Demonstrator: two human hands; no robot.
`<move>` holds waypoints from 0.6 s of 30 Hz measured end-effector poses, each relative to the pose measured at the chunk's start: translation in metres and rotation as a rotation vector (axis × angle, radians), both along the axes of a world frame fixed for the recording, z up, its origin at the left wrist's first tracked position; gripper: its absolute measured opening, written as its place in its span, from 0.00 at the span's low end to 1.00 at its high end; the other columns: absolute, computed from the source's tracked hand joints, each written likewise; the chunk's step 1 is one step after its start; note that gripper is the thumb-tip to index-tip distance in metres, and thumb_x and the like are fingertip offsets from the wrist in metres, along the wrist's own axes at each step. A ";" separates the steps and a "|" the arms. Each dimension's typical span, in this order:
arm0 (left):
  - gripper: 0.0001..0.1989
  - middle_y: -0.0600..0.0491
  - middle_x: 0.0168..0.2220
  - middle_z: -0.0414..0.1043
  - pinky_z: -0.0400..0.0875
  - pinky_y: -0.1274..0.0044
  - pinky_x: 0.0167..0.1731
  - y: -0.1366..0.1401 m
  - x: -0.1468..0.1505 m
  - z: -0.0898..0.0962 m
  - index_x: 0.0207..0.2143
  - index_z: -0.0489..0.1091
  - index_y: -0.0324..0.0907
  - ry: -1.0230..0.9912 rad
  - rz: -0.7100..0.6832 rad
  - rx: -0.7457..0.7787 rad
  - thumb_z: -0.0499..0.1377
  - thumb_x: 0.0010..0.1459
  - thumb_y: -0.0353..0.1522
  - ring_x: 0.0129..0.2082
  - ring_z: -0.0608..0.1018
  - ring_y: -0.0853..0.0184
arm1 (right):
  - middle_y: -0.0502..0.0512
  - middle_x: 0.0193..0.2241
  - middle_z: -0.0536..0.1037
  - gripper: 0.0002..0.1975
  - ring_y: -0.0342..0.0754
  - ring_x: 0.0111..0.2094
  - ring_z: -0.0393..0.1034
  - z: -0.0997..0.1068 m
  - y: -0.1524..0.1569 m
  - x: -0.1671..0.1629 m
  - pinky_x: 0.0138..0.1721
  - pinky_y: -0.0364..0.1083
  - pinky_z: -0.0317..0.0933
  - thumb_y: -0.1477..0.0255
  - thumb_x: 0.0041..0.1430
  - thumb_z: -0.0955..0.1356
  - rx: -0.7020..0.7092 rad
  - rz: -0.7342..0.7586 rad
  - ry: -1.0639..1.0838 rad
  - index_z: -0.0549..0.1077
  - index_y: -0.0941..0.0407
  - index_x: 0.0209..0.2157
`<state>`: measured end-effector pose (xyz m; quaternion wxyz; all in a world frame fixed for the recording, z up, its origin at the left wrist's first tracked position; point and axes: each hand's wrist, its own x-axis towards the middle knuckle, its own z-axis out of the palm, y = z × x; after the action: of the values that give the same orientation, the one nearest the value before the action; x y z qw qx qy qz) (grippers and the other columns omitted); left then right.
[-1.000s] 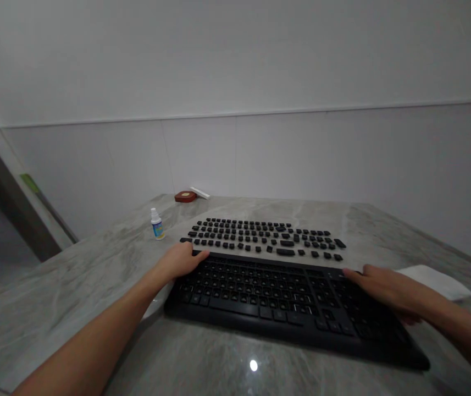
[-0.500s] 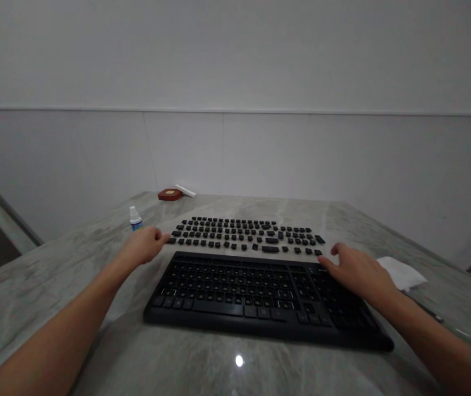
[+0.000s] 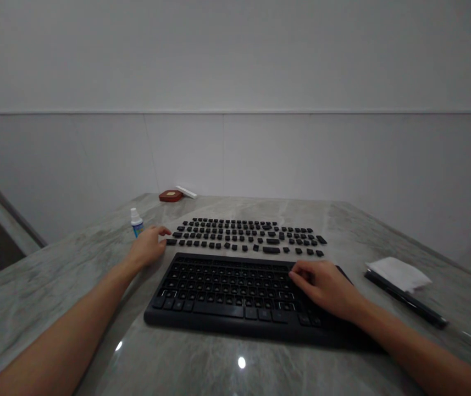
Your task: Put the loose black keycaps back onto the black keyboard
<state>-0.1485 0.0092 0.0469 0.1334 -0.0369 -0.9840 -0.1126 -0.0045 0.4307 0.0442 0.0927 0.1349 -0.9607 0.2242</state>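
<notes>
On grey-marbled tabletop, noted left hand spread near small black keycaps. Found right hand, of unclear grip, over black plastic keyboard.

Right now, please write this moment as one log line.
left hand: beside keycaps; right hand: over keyboard; bottle: upright behind left hand; black stick: right of keyboard

Part-stripped black keyboard lies flat, loose keycaps beyond.
</notes>
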 end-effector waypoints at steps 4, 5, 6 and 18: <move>0.17 0.47 0.48 0.77 0.68 0.72 0.54 0.000 0.000 -0.002 0.43 0.77 0.42 -0.032 -0.053 0.015 0.55 0.51 0.29 0.50 0.78 0.56 | 0.53 0.23 0.77 0.15 0.46 0.24 0.68 0.003 0.000 0.002 0.29 0.45 0.58 0.66 0.63 0.62 0.010 0.027 -0.001 0.77 0.56 0.30; 0.16 0.47 0.47 0.78 0.68 0.72 0.54 0.000 0.000 -0.002 0.41 0.78 0.43 -0.039 -0.061 0.021 0.56 0.50 0.30 0.50 0.78 0.55 | 0.53 0.23 0.77 0.15 0.46 0.25 0.69 0.004 0.000 0.002 0.29 0.45 0.58 0.67 0.63 0.62 0.015 0.033 0.000 0.77 0.56 0.30; 0.16 0.48 0.47 0.79 0.68 0.72 0.54 -0.001 0.000 -0.002 0.40 0.78 0.44 -0.045 -0.067 0.027 0.57 0.49 0.30 0.50 0.78 0.55 | 0.54 0.24 0.77 0.15 0.47 0.25 0.69 0.005 -0.001 0.002 0.30 0.45 0.58 0.67 0.63 0.62 0.019 0.039 0.003 0.77 0.56 0.30; 0.13 0.49 0.44 0.80 0.70 0.73 0.52 -0.004 -0.002 -0.001 0.39 0.77 0.44 -0.101 -0.120 0.069 0.57 0.51 0.29 0.48 0.79 0.57 | 0.54 0.25 0.78 0.14 0.47 0.27 0.70 0.004 -0.001 0.001 0.31 0.46 0.59 0.67 0.63 0.62 0.029 0.064 -0.009 0.77 0.56 0.30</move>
<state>-0.1502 0.0056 0.0460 0.0778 -0.0854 -0.9810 -0.1561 -0.0035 0.4293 0.0485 0.0793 0.1658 -0.9595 0.2137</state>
